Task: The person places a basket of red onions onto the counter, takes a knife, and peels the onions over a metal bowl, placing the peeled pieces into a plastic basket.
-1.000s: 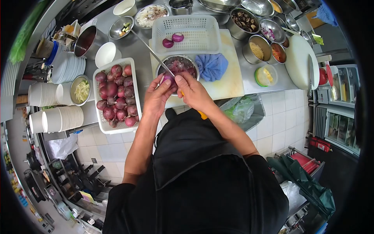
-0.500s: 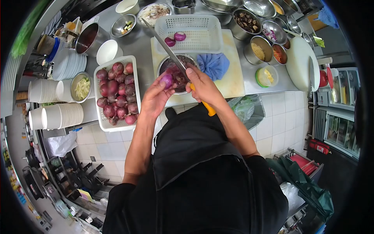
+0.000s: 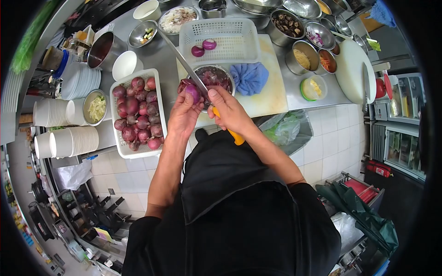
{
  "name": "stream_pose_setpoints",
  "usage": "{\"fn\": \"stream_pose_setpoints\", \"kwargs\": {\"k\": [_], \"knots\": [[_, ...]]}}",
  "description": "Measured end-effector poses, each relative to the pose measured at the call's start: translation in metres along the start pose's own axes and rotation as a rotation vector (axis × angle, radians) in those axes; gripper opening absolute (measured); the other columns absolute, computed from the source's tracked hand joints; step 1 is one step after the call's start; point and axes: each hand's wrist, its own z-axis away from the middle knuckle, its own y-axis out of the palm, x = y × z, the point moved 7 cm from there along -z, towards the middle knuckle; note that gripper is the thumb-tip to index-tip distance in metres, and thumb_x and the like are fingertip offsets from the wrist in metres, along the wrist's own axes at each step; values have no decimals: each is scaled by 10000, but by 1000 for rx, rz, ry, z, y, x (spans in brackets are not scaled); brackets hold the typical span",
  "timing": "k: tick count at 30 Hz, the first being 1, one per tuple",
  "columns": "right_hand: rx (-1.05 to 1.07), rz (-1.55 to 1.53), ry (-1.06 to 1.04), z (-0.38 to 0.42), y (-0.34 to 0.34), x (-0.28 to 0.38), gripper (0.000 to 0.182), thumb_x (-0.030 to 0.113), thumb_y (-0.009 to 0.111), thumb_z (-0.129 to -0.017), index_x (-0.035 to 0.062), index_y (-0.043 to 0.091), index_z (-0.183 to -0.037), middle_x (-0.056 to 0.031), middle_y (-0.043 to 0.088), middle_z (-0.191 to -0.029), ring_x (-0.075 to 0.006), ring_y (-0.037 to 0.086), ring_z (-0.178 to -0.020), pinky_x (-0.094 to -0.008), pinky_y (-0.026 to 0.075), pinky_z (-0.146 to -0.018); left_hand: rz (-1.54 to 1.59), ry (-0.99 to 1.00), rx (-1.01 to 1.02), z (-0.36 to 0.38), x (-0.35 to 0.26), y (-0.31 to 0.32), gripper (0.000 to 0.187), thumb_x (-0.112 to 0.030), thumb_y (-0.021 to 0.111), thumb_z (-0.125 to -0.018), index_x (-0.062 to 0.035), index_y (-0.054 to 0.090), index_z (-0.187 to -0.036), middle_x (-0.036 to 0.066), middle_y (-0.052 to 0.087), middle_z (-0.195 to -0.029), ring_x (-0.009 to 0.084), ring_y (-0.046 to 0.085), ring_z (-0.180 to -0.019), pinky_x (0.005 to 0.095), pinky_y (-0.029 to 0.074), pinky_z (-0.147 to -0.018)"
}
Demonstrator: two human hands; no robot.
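My left hand (image 3: 183,112) grips a partly peeled red onion (image 3: 193,93), purple and shiny, with loose skin at its upper left. A long knife (image 3: 183,62) with a yellow handle is in my right hand (image 3: 228,109), its blade slanting up and left just beside the onion. Behind both hands sits a metal bowl (image 3: 233,81) holding dark onion skins (image 3: 214,79). Two peeled onions (image 3: 203,47) lie in a white perforated basket (image 3: 239,41) on the cutting board (image 3: 274,92). To my left, a white basket (image 3: 159,96) is filled with unpeeled red onions (image 3: 138,112).
A crumpled blue cloth (image 3: 249,78) lies on the board. Metal pots with mushrooms (image 3: 287,24) and shredded food (image 3: 304,59) stand at the right. Stacked bowls (image 3: 73,139) are at the left edge. A plastic bag (image 3: 290,131) hangs below the counter's front.
Both hands, with onion and knife, have shifted slightly left. A flap of skin now stands away from the onion's left side. The view has also shifted a little.
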Motion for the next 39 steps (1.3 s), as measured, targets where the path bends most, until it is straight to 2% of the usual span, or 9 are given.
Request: {"fn": "stream_pose_setpoints", "kwargs": {"k": [7,9,12,16,19,29,32,37,39], "knots": [[-77,182,-167,-7,3,-2,405,388,464,-990,29,541,-1161,-91,601,-701,-175,603,-639,-326,481,-627,-10,2,-24,-2,10,-2,386,-225,697,-868,-77,528,-1183,62,632,-1041,177,595,-929,329,481,-826],[-166,348,-333,-5,1,5,389,376,480,-986,41,536,-1175,-136,648,-764,-215,650,-706,-337,502,-673,-75,4,18,-2,10,2,361,-331,660,-883,-98,576,-1146,15,622,-1039,170,565,-984,337,462,-866],[-163,405,-315,-7,-1,2,388,382,493,-980,49,533,-1174,-159,673,-828,-241,672,-767,-351,514,-716,-59,-40,19,-3,12,-3,356,-338,653,-889,-104,578,-1147,18,624,-1046,169,569,-981,322,458,-845],[-153,264,-276,-14,-11,1,400,411,476,-983,56,544,-1152,-110,642,-745,-194,631,-627,-326,505,-583,44,-151,66,3,8,2,410,-247,665,-893,-97,514,-1244,33,623,-1074,169,589,-939,313,480,-813],[-107,-4,52,-22,-23,-20,458,496,424,-983,97,528,-1184,-31,530,-667,-57,404,-414,-222,327,-353,-36,-176,41,12,6,5,466,-226,659,-898,-92,471,-1303,42,601,-1128,178,589,-940,312,481,-803],[26,-27,71,-11,-19,-7,521,494,432,-977,124,482,-1339,-21,522,-663,-83,440,-465,-245,376,-383,-263,-61,-9,5,5,-7,503,-189,615,-928,-77,419,-1377,64,586,-1143,166,573,-881,297,471,-760],[86,98,56,-13,-11,-5,516,500,433,-975,88,519,-1274,-24,527,-654,-97,465,-492,-260,391,-416,-317,-43,-9,3,2,-3,519,-160,635,-913,-54,427,-1377,63,599,-1113,145,573,-861,280,467,-720],[-144,305,-248,-22,-22,5,439,444,432,-990,39,582,-1065,-49,558,-645,-146,539,-553,-318,434,-530,-244,-62,19,8,-3,5,582,-109,658,-888,-32,393,-1400,73,612,-1097,144,584,-876,276,463,-704],[-124,269,-114,-25,-30,-1,430,434,434,-992,38,586,-1062,-53,567,-648,-152,552,-566,-318,439,-541,-304,-54,36,12,-6,10,621,-100,664,-877,-30,362,-1415,89,608,-1119,155,586,-908,288,467,-734]]}}
